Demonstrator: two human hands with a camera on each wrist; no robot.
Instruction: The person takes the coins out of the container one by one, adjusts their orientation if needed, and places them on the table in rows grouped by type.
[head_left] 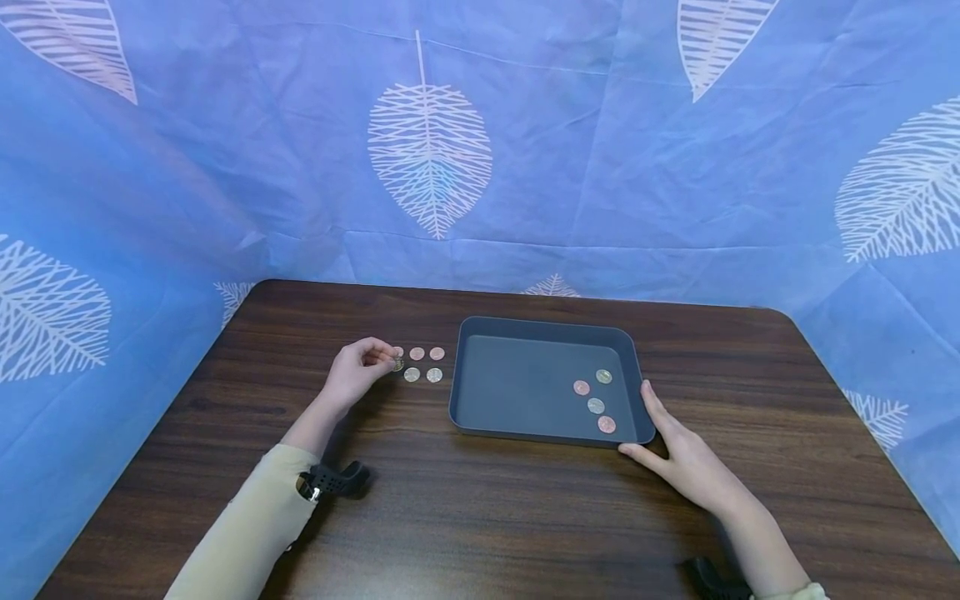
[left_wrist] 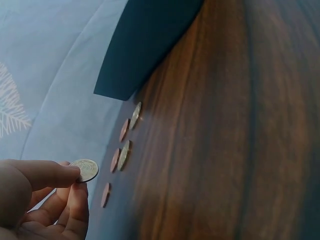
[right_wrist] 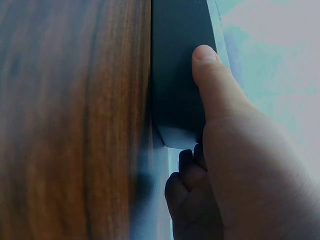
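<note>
Left of centre in the head view, the left hand (head_left: 358,369) pinches a silver coin (head_left: 398,364) between thumb and fingertips; the left wrist view shows that coin (left_wrist: 85,170) lifted clear of the table, at the lower left of the frame. Just to its right lie the loose coins (head_left: 424,364), two coppery in the upper row with a third half hidden at the fingers, two silvery below them. Right of those sits the dark tray (head_left: 540,329) on the wooden table (head_left: 480,517), with four coins (head_left: 596,401) in its lower right part, two silvery and two coppery. The right hand (head_left: 686,462) steadies the tray's lower right corner, fingers flat along the side wall and thumb along the front wall; the right wrist view shows the thumb (right_wrist: 212,80) pressed against the tray's outer wall (right_wrist: 175,75)
</note>
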